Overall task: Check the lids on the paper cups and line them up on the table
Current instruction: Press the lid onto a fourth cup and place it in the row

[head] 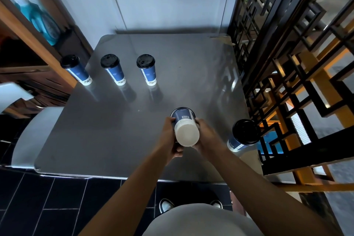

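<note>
Both hands are holding one blue paper cup (184, 126) just below the frame's centre, above the surface (115, 130). The cup is tipping bottom-up toward the camera: its pale base is facing the lens, and its lid end is pointing away; the lid itself is not showing. The left hand (169, 138) is wrapping the cup's left side, fingers (171, 119) curled round the wall, thumb underneath near the base. The right hand (206, 136) is gripping the right side, fingertips curled against the wall beside the base. Both are closed on the cup, not spread.

Three lidded cups are standing upright in a row in the upper left of the surface: left cup (75, 69), middle cup (113, 69), right cup (147, 69), each with a black lid, spaced apart, not touching. A fifth cup (243, 134), black-lidded, is standing at the surface's right edge, just right of the right hand.

The surface is grey, reflective metal, showing the cups' reflections. A pale wall is running behind it, a black lattice screen (287, 63) is filling the right, wooden shelving (28, 48) the upper left, dark floor tiles (47, 207) the lower left.
</note>
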Demonstrator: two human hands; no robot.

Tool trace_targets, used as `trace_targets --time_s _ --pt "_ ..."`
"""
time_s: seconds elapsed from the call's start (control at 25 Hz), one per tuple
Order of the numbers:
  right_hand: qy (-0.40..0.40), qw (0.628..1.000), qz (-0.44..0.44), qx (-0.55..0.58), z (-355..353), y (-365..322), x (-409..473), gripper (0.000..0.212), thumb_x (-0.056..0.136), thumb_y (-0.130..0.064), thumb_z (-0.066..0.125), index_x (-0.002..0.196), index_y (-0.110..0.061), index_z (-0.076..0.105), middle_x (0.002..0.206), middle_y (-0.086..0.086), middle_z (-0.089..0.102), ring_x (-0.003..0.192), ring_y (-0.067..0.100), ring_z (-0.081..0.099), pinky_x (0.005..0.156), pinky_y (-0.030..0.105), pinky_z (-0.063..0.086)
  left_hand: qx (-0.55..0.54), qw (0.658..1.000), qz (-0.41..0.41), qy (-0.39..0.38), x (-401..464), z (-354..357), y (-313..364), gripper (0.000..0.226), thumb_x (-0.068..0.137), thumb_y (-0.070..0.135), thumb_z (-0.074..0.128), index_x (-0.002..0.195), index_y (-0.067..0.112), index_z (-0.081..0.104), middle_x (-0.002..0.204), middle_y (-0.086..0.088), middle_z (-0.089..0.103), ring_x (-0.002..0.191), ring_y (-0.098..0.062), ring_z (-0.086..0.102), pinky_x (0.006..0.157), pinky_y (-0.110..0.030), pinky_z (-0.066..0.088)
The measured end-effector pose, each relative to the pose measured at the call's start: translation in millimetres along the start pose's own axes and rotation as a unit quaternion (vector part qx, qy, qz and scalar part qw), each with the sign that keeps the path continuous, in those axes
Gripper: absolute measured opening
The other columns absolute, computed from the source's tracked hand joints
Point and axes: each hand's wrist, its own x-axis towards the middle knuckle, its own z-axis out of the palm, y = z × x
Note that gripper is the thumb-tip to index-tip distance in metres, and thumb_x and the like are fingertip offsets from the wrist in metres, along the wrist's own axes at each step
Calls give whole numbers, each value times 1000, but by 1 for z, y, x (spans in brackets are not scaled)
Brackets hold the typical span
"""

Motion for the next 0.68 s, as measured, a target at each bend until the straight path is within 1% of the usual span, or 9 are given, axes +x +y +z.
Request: trace_targets --time_s 0.08,0.2,0.28,0.36,0.44,0.52,0.6,0.68 --pt "-7 1000 -12 9 -1 -3 -4 51 90 -39 52 129 -7 59 107 14 68 93 30 64 72 38 53 18 999 10 27 1 -1 -2 50 87 58 33 79 12 53 60 -9 44 38 -17 34 46 -19 27" --pt "-11 999 -31 7 -5 -6 -4 46 96 -37 50 127 -6 60 104 15 69 81 26 65 69 36 51 39 997 31 55 0 -1 -2 45 93 49 32 73 14 51 53 -7 45 43 -17 35 49 -21 29" --pt "-11 999 -38 -3 -6 -7 -2 49 95 -39 51 130 -5 59 110 19 69 87 29 64 71 37 50 41 996 44 67 2 -1 0 42 95 46 34 73 17 55 54 -7 48 47 -19 40 50 -21 31" --pt "-21 999 -43 -6 -6 -8 -1 50 96 -38 50 131 -3 57 110 22 68 91 33 61 71 37 50 39 996 46 64 3 -2 2 44 93 49 36 74 17 59 60 -10 53 52 -22 45 51 -22 34" --pt "-21 998 -50 -19 -7 -8 1 47 97 -38 50 130 -5 58 116 27 69 91 33 62 76 39 51 32 997 49 46 4 -2 2 47 89 52 36 72 15 60 65 -14 52 54 -23 46 51 -23 33" --pt "-27 998 -55 -30 -8 -9 1 45 97 -39 50 127 -8 61 121 27 67 91 34 64 80 43 51 28 997 58 35 5 -2 1 50 89 55 35 70 17 62 63 -12 54 55 -22 47 51 -22 32" --pt "-33 997 -56 -34 -8 -8 1 44 97 -40 49 127 -10 61 122 27 67 92 34 65 82 46 52 34 997 64 29 7 -1 1 54 90 61 36 68 21 66 63 -10 56 56 -22 50 49 -21 34" --pt "-31 997 -56 -31 -8 -8 1 44 97 -39 49 128 -10 61 122 27 67 92 34 65 84 47 52 38 997 64 26 7 -1 1 55 84 68 39 66 24 67 65 -10 56 57 -22 51 49 -21 34"
